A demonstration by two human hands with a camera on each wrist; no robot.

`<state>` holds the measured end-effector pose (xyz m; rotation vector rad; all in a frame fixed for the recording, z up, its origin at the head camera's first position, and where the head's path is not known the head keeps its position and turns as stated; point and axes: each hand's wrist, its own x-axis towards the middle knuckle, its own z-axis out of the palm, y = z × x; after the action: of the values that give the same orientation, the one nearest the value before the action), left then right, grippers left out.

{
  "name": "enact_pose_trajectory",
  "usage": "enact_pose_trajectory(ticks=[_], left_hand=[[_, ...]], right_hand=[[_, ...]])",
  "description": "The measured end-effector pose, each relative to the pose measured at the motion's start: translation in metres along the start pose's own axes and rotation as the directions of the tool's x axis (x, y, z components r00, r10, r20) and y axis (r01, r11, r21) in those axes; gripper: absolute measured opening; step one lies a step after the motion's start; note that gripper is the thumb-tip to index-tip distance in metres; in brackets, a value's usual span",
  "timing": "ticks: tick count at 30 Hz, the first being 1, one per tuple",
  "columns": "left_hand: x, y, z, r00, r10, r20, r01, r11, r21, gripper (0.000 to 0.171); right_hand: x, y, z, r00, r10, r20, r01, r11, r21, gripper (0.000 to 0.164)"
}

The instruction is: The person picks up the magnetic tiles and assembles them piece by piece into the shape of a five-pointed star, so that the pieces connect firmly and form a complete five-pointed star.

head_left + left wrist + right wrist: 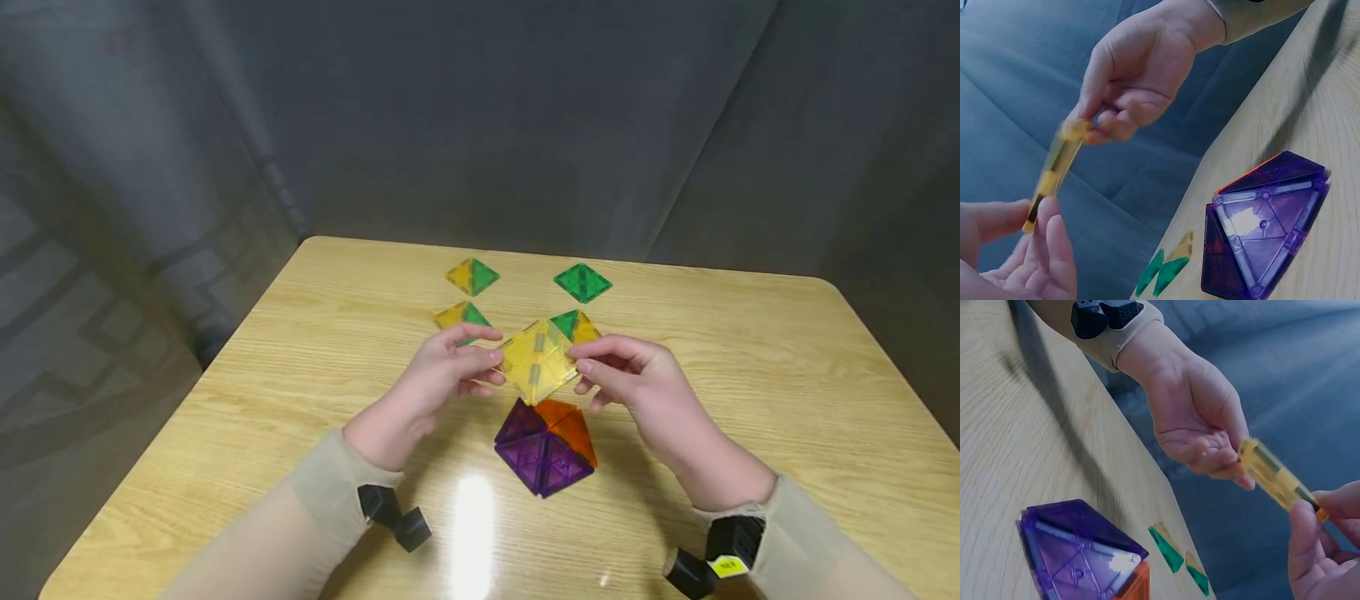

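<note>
Two yellow triangular magnetic tiles (536, 360), edge to edge as a diamond, are held up above the table between both hands. My left hand (450, 367) pinches the left corner between thumb and fingers. At the opposite corner, my right hand (637, 377) pinches with thumb and forefinger. Both wrist views show the yellow pair (1054, 172) nearly edge-on, with dark magnets along it. Below, on the table, stands a raised shape of joined purple tiles (566, 462) and orange tiles (576, 433). Its purple faces (1075, 565) look tilted in the right wrist view.
Behind the hands lie a yellow-green diamond (472, 277), a green diamond (582, 283), and two more yellow-green pairs, one at left (453, 316) and one at right (583, 327), partly covered. The wooden table (765, 375) ends at a dark curtain (487, 125).
</note>
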<state>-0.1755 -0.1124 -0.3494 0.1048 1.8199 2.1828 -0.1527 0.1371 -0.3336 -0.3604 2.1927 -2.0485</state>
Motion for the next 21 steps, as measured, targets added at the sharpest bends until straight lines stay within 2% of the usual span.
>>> enact_pose_trajectory(ticks=[3, 6, 10, 12, 15, 21], left_hand=[[0.001, -0.001, 0.0, 0.997, -0.043, 0.06, 0.039, 0.997, 0.061, 0.039], [0.002, -0.002, 0.0, 0.988, -0.098, 0.116, 0.08, 0.985, 0.156, 0.035], [0.008, -0.005, 0.003, 0.975, -0.162, 0.155, 0.117, 0.957, 0.264, 0.025], [0.012, -0.007, 0.003, 0.97, -0.182, 0.159, 0.127, 0.943, 0.306, 0.02], [0.017, -0.008, 0.003, 0.968, -0.201, 0.153, 0.136, 0.926, 0.352, 0.016], [0.025, -0.009, 0.002, 0.975, -0.168, 0.148, 0.086, 0.89, 0.448, 0.016]], right_hand=[[-0.001, 0.001, -0.007, 0.999, 0.034, 0.036, -0.033, 0.999, -0.029, 0.032], [0.001, 0.004, -0.016, 0.988, 0.104, 0.111, -0.099, 0.994, -0.05, 0.038], [0.005, 0.012, -0.026, 0.955, 0.174, 0.24, -0.159, 0.984, -0.078, 0.029], [0.007, 0.017, -0.028, 0.943, 0.191, 0.273, -0.175, 0.981, -0.084, 0.024], [0.01, 0.023, -0.03, 0.942, 0.205, 0.264, -0.181, 0.977, -0.112, 0.021], [0.012, 0.025, -0.032, 0.957, 0.187, 0.221, -0.147, 0.972, -0.185, 0.022]])
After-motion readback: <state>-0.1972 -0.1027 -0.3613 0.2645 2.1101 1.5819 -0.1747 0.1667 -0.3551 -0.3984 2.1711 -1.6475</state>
